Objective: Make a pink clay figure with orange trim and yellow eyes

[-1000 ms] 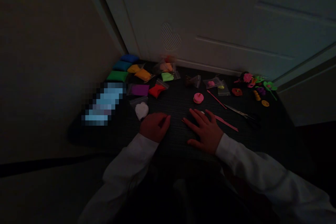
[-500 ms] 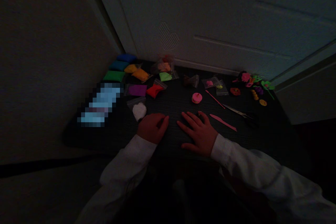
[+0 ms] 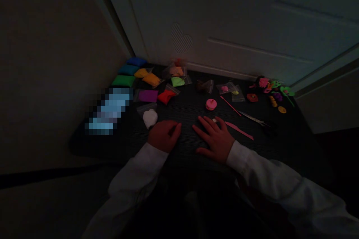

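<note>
My left hand [image 3: 164, 136] rests on the dark table with its fingers curled inward; whatever may be inside them is hidden. Just beyond it lies a bag of white clay [image 3: 150, 118]. Palm down, my right hand [image 3: 214, 138] lies flat on the tabletop with the fingers spread. Between its fingertips shows a small white piece [image 3: 214, 120], partly covered. Close to the right of that hand is a pink clay knife [image 3: 239, 130]. Farther back stands a round pink clay piece [image 3: 211, 104] with a pale layer.
Bags of coloured clay, such as purple [image 3: 148, 96], red [image 3: 166, 97] and green [image 3: 123, 81], line the back left. A lit, blurred screen [image 3: 110, 110] is at left. Right are a pink stick [image 3: 230, 105], scissors [image 3: 256, 121] and small clay flowers [image 3: 263, 82]. A pale panel rises behind.
My right hand has shifted slightly up, and more of the small white piece shows at its fingertips. My left hand stays curled in place. The whole view has moved a little.
</note>
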### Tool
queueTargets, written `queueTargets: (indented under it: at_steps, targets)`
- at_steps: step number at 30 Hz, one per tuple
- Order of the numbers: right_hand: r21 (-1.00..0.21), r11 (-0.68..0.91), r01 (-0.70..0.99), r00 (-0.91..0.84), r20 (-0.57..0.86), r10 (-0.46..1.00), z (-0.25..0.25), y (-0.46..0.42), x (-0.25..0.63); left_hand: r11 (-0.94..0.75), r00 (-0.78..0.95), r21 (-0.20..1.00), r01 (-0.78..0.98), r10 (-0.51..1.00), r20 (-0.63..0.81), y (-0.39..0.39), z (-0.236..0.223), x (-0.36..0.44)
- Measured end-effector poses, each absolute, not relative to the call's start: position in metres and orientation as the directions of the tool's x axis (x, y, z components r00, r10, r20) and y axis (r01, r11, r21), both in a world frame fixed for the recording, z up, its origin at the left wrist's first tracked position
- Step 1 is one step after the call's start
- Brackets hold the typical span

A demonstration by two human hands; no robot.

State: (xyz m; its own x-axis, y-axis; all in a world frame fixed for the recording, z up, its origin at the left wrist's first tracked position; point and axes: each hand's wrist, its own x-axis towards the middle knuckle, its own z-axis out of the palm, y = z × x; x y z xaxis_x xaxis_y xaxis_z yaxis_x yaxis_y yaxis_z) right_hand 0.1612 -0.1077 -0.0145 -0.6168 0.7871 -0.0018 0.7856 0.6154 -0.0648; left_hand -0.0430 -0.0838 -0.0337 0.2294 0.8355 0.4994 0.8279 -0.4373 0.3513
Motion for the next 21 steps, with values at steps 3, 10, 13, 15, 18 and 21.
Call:
queueTargets:
  at_steps: [3,10,13,15,18,21]
  targets:
    - [-0.065,0.612,0.788,-0.614,-0.006,0.789,-0.0141,-0.1082,0.1605,-0.435,0.228,0.356,0.827,0.838,0.496,-0.084,-0.0335,-0.0431]
    - [-0.068,0.605,0.793,-0.607,-0.001,0.795,-0.0142,-0.1065,0.1615,-0.435,0.23,0.352,0.828,0.838,0.495,-0.084,-0.0346,-0.0436]
    - [-0.068,0.6,0.797,-0.602,0.003,0.799,-0.0146,-0.1065,0.162,-0.43,0.227,0.35,0.832,0.84,0.492,-0.084,-0.035,-0.0435]
    - [-0.076,0.626,0.776,-0.628,-0.003,0.778,-0.0147,-0.1079,0.1609,-0.425,0.225,0.357,0.832,0.846,0.484,-0.084,-0.0349,-0.0434]
    - [-0.075,0.635,0.769,-0.637,-0.005,0.771,-0.0143,-0.1088,0.1599,-0.433,0.23,0.356,0.828,0.842,0.489,-0.0841,-0.0342,-0.0431]
    - [-0.061,0.602,0.796,-0.603,0.005,0.798,-0.0138,-0.108,0.1604,-0.44,0.236,0.348,0.828,0.836,0.495,-0.0841,-0.0335,-0.0428]
